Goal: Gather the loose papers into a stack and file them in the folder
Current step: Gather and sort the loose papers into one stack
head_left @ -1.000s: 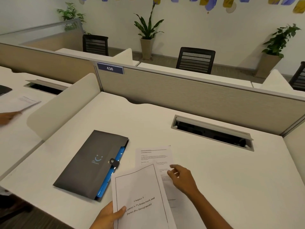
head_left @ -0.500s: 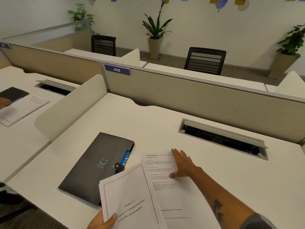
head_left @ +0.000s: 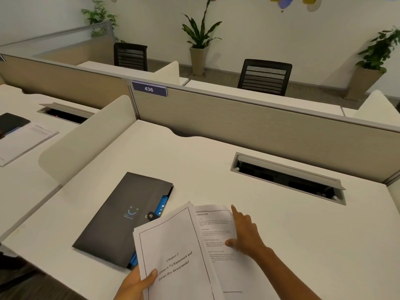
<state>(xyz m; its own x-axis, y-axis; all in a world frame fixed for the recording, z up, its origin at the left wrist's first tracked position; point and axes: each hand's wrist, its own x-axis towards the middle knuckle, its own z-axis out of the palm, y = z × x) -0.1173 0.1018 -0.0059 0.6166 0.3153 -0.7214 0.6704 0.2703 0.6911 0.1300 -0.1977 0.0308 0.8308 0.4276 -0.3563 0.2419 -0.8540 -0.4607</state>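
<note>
White desk top (head_left: 216, 169) — smooth, matt laminate. Folder (head_left: 121, 217) on it: dark matt plastic cover, glossy blue inner edge. Printed papers (head_left: 173, 245) beside the folder — thin, matt white paper. Partition (head_left: 259, 126) behind: woodgrain panel, metal-looking trim.

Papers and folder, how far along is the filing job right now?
Partly gathered. The left hand holds the Chapter 3 sheets raised over the desk. In hand: the right hand is on the printed page lying on the desk, not yet joined to the stack. Left: nothing filed; the black folder lies flat, and whether its snap is fastened is unclear.
</note>
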